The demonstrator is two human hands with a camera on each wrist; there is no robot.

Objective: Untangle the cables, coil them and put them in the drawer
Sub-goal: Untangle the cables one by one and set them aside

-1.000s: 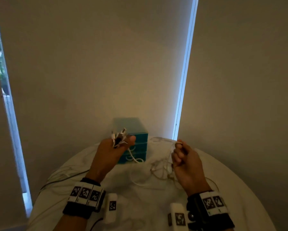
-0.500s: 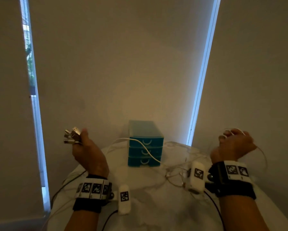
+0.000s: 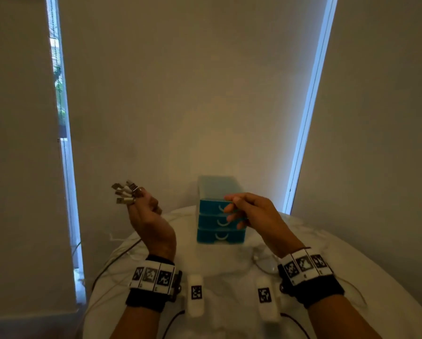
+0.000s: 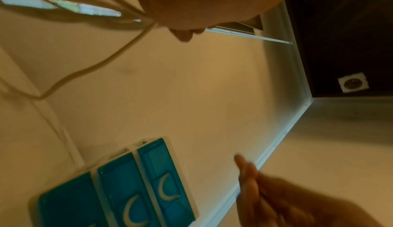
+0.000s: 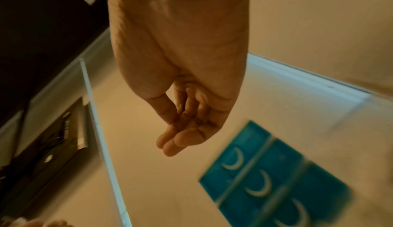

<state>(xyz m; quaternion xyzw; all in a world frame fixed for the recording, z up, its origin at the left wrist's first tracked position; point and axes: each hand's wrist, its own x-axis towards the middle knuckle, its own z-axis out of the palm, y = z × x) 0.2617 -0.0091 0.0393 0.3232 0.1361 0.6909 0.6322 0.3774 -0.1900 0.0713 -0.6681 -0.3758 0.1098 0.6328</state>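
My left hand (image 3: 141,201) is raised left of the drawers, palm turned toward me, and grips a bundle of several white cable ends with USB plugs (image 3: 125,193). White cables (image 4: 106,66) hang from that left hand (image 4: 202,4) down toward the table. The blue three-drawer unit (image 3: 219,236) stands at the table's far side with all drawers closed. My right hand (image 3: 234,211) hovers in front of its top drawers, fingers loosely extended. In the right wrist view the right hand (image 5: 180,129) holds nothing. Loose white cable (image 3: 266,263) lies on the table below my right wrist.
The round white table (image 3: 229,302) ends close to beige blinds, with bright window gaps at left and right. Dark cables (image 3: 112,263) run over the table's left edge. The drawer unit (image 5: 266,180) shows curved white handles.
My right hand swung from far right back to the middle, in front of the drawers, and no longer holds the cable loop. The left hand stays raised with the plug ends.
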